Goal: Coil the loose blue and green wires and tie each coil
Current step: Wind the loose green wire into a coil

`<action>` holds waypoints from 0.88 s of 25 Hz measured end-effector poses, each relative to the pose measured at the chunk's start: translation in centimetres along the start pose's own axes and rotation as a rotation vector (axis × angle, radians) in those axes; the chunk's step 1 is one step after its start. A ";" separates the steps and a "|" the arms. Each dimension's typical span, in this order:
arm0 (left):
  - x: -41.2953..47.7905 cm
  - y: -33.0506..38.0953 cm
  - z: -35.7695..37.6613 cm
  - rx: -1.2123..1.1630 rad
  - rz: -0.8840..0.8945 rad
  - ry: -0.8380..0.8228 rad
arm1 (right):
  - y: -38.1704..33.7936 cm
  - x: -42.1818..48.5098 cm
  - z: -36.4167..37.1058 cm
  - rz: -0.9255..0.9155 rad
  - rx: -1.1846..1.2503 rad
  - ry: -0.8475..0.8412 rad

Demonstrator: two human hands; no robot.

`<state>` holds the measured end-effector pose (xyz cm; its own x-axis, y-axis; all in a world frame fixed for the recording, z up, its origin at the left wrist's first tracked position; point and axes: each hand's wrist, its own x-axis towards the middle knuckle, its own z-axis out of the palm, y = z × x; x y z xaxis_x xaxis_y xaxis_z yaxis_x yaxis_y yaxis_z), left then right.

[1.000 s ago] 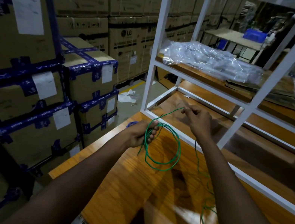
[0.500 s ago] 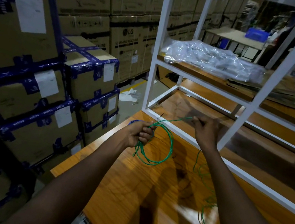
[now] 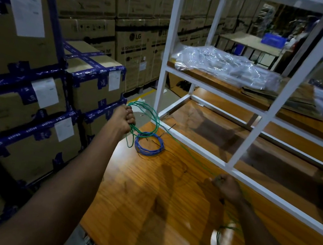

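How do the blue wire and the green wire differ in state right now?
The blue wire lies on the table untouched; the green wire hangs from the left hand. Blue is fully wound into a compact coil; green has a few wider loops, with a strand running to the right hand. Both are thin wires.
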<state>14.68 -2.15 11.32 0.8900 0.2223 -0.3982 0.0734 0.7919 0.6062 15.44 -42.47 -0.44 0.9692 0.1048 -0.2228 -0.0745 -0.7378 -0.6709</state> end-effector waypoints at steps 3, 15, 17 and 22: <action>0.9 -0.7 0.0 -0.059 0.009 0.017 | 0.6 0.1 -0.1 -0.012 0.063 0.094; 0.9 -1.4 1.3 0.233 0.278 0.373 | -0.4 -0.7 -1.1 0.030 -0.310 0.346; 1.3 -3.3 1.8 0.417 0.344 0.354 | -3.6 -0.6 -1.3 -0.083 -0.443 0.153; 1.2 -6.5 1.9 0.900 0.278 -0.002 | -13.5 -1.7 -2.3 -0.540 -0.158 -0.394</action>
<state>16.09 -8.13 8.23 0.9286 0.3357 -0.1585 0.1776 -0.0268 0.9837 15.37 -34.22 10.61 0.7013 0.6976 -0.1468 0.4590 -0.5994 -0.6558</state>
